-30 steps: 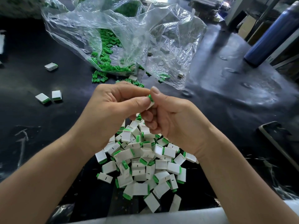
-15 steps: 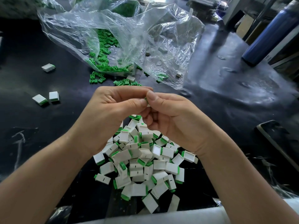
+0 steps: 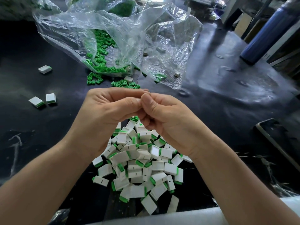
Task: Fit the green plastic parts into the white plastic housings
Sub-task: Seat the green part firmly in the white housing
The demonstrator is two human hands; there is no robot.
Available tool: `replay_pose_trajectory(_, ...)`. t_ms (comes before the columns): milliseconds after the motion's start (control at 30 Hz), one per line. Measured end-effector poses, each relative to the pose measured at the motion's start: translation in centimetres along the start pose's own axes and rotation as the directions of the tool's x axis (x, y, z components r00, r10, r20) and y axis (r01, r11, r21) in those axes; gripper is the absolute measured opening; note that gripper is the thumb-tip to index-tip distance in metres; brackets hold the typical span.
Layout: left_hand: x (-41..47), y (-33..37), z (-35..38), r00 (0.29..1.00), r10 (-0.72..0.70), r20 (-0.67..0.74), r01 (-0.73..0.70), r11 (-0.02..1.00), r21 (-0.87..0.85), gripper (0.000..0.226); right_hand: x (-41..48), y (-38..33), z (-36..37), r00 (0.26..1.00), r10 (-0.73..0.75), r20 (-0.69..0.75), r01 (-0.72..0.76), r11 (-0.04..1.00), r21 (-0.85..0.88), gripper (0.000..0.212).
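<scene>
above a heap of small white rectangular plastic housings with green inserts (image 3: 142, 166), the left hand (image 3: 103, 117) and right hand (image 3: 165, 117) meet, thumbs pressed tip to tip and fingers curled inward. both hands are closed tight around something between the fingertips, but what they pinch is hidden, so i cannot tell what it is. the heap lies on the dark glossy table (image 3: 227, 111) just under the wrists, near the front edge. beyond the hands, a crumpled clear plastic bag (image 3: 123, 34) lies open on the table, with loose green plastic parts (image 3: 100, 51) inside it and some spilled at its mouth (image 3: 125, 83). three fitted white housings lie apart on the left: one alone (image 3: 45, 69), a pair side by side (image 3: 43, 100). a tall blue metal bottle (image 3: 266, 34) stands at the far right.
</scene>
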State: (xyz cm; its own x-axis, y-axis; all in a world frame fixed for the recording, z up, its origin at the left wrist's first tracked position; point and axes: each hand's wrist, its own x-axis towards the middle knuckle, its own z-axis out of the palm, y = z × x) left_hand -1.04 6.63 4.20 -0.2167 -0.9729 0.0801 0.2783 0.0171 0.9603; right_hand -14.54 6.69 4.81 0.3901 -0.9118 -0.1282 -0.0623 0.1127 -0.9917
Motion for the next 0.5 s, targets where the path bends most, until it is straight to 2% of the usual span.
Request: replay_pose_trajectory(500,-0.26,-0.47,0.81,0.991,-0.006,-0.135,-0.001,0.999,-0.051,0.020,0.09,0.62,0.67,0.997,-0.037,-0.065,0.037,0.999,-0.001,0.029)
